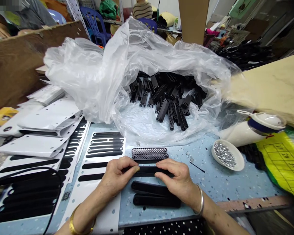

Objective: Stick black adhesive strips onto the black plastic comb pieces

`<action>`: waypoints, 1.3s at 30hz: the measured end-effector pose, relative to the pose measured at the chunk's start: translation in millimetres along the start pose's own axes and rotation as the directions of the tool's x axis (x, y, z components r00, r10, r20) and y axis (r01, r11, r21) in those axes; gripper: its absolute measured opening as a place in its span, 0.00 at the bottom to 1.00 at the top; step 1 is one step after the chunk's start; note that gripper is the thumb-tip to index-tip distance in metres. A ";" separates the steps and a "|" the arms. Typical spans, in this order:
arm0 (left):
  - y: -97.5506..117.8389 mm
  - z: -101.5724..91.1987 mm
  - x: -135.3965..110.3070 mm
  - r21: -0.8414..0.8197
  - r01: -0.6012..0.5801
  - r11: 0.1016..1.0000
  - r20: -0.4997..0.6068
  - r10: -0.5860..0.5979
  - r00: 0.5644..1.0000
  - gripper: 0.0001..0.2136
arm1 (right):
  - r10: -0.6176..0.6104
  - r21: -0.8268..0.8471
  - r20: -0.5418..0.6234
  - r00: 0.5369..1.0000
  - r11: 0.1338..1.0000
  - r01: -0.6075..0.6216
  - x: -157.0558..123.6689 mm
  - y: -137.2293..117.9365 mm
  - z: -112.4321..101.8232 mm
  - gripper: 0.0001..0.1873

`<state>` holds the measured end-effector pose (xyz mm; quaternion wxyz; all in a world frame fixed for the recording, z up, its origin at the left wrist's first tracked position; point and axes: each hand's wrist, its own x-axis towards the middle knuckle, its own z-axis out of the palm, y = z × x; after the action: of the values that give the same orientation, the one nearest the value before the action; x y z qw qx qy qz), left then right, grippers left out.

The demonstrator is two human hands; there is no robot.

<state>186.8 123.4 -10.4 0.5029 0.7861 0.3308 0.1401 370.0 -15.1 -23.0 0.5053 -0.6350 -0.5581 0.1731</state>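
My left hand [119, 174] and my right hand [177, 178] pinch the two ends of a long black strip-shaped piece [147, 171] lying level above the blue tabletop. The fingers partly hide both ends, and its exact kind does not show. Just beyond it lie black pieces with a lattice-patterned face [150, 153], side by side. Nearer to me, two smooth black bars with rounded ends [152, 200] rest on the table, partly behind my right hand. Left of my left hand, a white sheet [94, 192] carries black adhesive-looking strips [93, 177].
A clear plastic bag [107, 71] spills many slotted black pieces [163, 109] at the back. On the right are a white bowl of small shiny metal bits [226, 156], a tipped white cup [242, 132] and a yellow bag [281, 160]. Stacked white sheets [49, 127] lie left.
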 end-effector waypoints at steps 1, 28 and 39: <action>0.1 -0.3 0.4 -0.003 -0.004 1.000 0.003 0.004 1.000 0.09 | 0.015 0.027 0.016 1.000 1.000 -0.016 -0.2 1.0 -1.8 0.08; -6.0 -2.5 2.2 0.034 -0.025 0.999 0.049 0.023 0.999 0.10 | 0.296 0.068 -0.117 0.948 0.955 -0.290 -14.7 12.6 -45.3 0.10; -4.5 -4.6 3.8 0.084 -0.063 0.995 0.042 0.059 0.997 0.12 | 0.393 0.033 -0.049 0.918 0.919 -0.392 -15.2 12.0 -15.7 0.15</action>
<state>185.4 130.4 -12.7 0.4710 0.8191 0.3024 0.1258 383.9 -34.0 -31.5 0.4824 -0.7327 -0.4036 0.2598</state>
